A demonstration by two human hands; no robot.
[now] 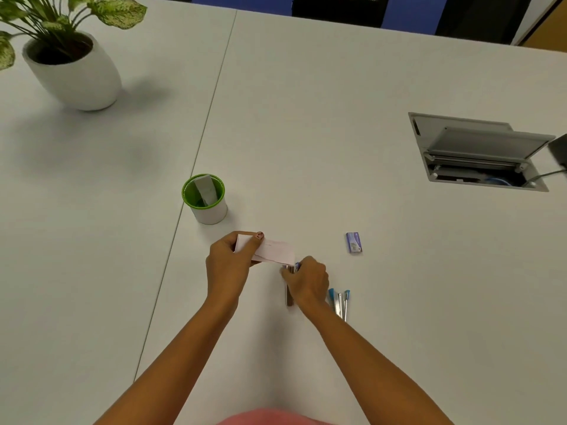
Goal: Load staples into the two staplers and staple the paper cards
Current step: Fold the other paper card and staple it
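two staplers (289, 297) (339, 303), two hands (225, 265) (308, 280), one staple box (353, 242), one cup (205, 211), one potted plant (79, 78), one bundle of paper cards (273, 250).

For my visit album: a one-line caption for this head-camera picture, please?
The left hand holds cards while the right hand grips a stapler at their edge.

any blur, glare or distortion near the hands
Head view: wide-angle bending curves the table seam and tilts the plant pot; soft light, faint shadow right of the pot; right hand and stapler slightly smeared; paper cards in the left hand washed pale.
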